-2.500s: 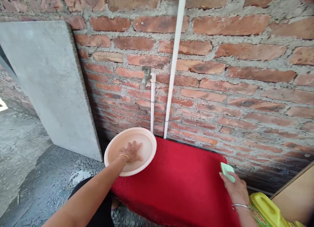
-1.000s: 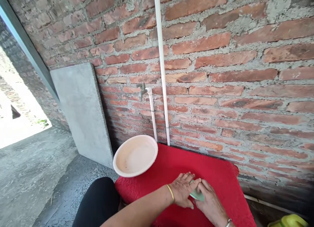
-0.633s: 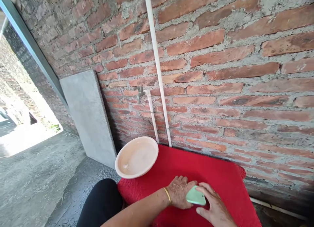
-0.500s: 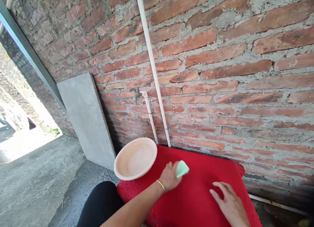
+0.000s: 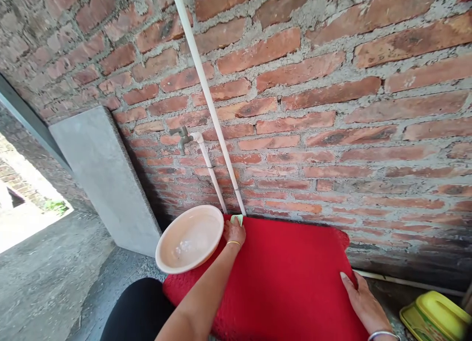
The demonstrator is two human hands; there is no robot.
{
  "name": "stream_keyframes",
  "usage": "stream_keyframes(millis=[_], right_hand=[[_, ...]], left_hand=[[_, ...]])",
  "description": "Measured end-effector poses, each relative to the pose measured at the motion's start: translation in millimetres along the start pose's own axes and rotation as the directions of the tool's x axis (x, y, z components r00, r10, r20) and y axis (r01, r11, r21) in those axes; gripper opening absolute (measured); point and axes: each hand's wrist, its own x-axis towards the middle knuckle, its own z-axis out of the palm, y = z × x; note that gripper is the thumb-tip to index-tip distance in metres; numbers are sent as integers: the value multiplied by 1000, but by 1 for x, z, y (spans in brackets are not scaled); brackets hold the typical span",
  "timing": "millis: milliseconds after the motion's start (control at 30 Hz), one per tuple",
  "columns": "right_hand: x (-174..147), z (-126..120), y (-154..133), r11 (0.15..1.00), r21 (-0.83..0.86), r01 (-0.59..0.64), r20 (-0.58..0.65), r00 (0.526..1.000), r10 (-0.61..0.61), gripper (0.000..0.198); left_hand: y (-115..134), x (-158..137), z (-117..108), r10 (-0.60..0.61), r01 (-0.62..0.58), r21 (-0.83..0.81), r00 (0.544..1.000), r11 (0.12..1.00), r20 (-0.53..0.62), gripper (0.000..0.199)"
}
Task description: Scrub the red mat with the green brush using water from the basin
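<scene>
A plush red mat (image 5: 291, 277) lies spread out flat in front of me, its shaggy edge hanging at the near left. My left hand (image 5: 235, 234) is closed around a mint-green scrub brush (image 5: 237, 218) at the mat's back left corner, beside the basin. Only the top of the brush shows past my fingers; its bristles are hidden. At the mat's right edge, my right hand (image 5: 365, 299) grips the border, thumb on top, with the other fingers partly hidden. A pale pink basin (image 5: 162, 255) with some water and foam stands on the left end, slightly tilted in view.
A tap (image 5: 181, 138) on a white pipe sticks out from the brick wall (image 5: 313, 85) above the basin. One taller white pipe (image 5: 206, 93) runs up beside it. A grey slab (image 5: 106, 174) leans at the left. A yellow plastic container (image 5: 437, 314) sits at the lower right.
My left hand has moved the brush away from me and left, to the mat's back corner. My right hand has gone from hovering over the mat to its right edge. The view has shifted right.
</scene>
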Motion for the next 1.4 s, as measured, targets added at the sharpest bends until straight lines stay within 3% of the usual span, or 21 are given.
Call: stream_keyframes(millis=[67,133,167,233,300,333,400,533,633,700,800,867,933,1000,1033,1100,1133,1233,1333,1400], right_hand=[[0,0,-3,1000,1,-6,1,1000,6,91],[0,-1,-4,1000,0,3,-21,1000,-3,87],[0,-2,-4,1000,-8,8,-38,999,-8,86],[0,-2,-5,999,-41,14,-66,998,-17,83],[-1,-3,-6,997,-77,18,-79,997,-25,81],[-2,-3,-6,996,-87,19,-79,997,-25,81],[-3,-4,-8,996,-85,9,-75,997,-15,81],[-4,-3,-10,1000,-18,-17,-70,997,16,83],[-2,-3,-10,1000,10,-20,-60,998,20,83],[-2,-2,-10,1000,-6,-17,-53,998,17,82],[-1,-2,-9,999,-39,-16,-57,998,14,83],[0,-2,-7,999,-47,-11,-72,997,7,84],[2,-2,-6,999,-49,-5,-76,997,1,85],[3,-3,-4,999,-49,-13,-65,998,10,87],[3,-3,-4,999,-47,-19,-58,998,17,88],[2,-3,-5,999,-38,-26,-49,999,24,89],[2,-3,-6,999,-31,-26,-48,999,25,88],[0,-3,-8,1000,-7,-31,-52,998,30,86],[1,-3,-8,998,14,-56,-43,997,56,86],[3,-2,-6,997,27,-70,-40,997,71,86]], left_hand=[[32,-16,7,18,-18,-14,999,1000,26,56],[73,-46,21,128,-124,-44,989,991,77,60],[95,-64,29,275,-265,-83,949,961,154,64],[132,-99,43,559,-515,-221,790,828,252,69],[151,-121,50,662,-583,-319,696,747,279,70],[151,-125,50,677,-589,-340,684,733,273,70],[132,-117,42,639,-563,-324,736,761,224,67],[44,-63,18,329,-319,-162,944,934,38,57],[-10,-32,7,107,-107,-39,994,993,-16,58],[-19,-30,10,27,-27,-2,999,1000,-20,57],[15,-60,26,107,-106,-17,994,994,16,59],[56,-95,39,337,-329,-81,931,941,142,65],[92,-126,49,599,-553,-235,757,800,260,70],[111,-144,51,709,-616,-357,652,702,270,63],[111,-145,48,728,-629,-377,642,680,241,60],[91,-132,37,695,-625,-335,702,705,154,55],[73,-119,30,640,-593,-289,762,752,100,52],[8,-75,10,311,-310,-115,950,944,-6,48],[-30,-56,5,99,-101,-14,993,995,-64,48],[-25,-68,15,94,-94,8,994,996,-61,50]])
